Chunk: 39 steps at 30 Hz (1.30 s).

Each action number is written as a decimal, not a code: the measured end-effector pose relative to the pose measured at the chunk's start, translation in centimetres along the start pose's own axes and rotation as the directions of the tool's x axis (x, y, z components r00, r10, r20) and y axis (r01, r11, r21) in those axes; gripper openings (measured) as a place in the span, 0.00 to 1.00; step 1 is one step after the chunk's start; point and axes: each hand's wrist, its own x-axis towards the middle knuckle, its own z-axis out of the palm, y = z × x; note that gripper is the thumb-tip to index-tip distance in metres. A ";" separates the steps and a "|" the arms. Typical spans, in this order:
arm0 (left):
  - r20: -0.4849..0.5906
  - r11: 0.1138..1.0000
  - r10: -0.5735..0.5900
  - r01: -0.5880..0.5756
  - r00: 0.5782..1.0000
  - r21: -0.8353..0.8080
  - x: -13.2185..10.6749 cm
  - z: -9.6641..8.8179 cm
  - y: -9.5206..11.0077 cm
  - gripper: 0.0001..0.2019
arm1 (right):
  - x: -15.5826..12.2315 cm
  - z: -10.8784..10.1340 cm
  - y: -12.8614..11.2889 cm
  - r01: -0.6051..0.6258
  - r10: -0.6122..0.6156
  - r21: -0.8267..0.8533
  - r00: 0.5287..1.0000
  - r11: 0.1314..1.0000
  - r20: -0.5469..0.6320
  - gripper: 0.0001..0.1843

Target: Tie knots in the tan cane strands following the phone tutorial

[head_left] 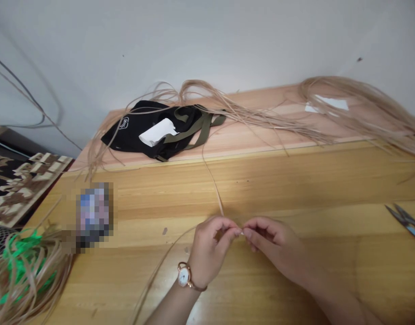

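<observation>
Above the front middle of the table, my left hand (212, 246) and my right hand (275, 248) meet at their fingertips. Both pinch a thin tan rattan strand (213, 183), of which a small pale bit shows between them. One length runs up from behind my left hand toward the back of the table. Another curves from that hand down to the lower left. My fingers hide how these lengths join. A watch (184, 276) is on my left wrist.
Behind lie a black bag (136, 135) with white paper (156, 132) on it and loose rattan bundles (261, 118). Scissors (408, 223) lie at the right edge. A coil with green ties (27, 275) and a blurred-out item (94, 214) are at left.
</observation>
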 end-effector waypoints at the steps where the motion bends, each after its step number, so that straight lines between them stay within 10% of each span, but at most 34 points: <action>1: 0.000 1.000 0.002 -0.002 1.000 0.002 0.0 0.0 0.0 0.06 | 0.0 0.0 0.1 -0.003 0.003 0.014 1.000 1.000 0.016 0.09; 22: -0.081 0.988 0.126 -0.117 0.989 0.104 -0.1 0.2 -0.6 0.12 | -0.4 1.3 0.2 0.265 -0.299 -0.256 0.949 0.930 -0.101 0.07; 34: 0.014 0.966 0.167 -0.160 0.986 -0.204 0.3 -0.4 -0.3 0.03 | 0.0 0.8 0.3 -0.035 0.044 0.283 0.999 0.958 -0.026 0.10; 39: -0.016 0.977 0.206 -0.207 0.978 -0.060 0.4 -0.4 -0.4 0.03 | 0.0 0.9 0.4 -0.022 0.033 0.271 0.999 0.962 -0.037 0.11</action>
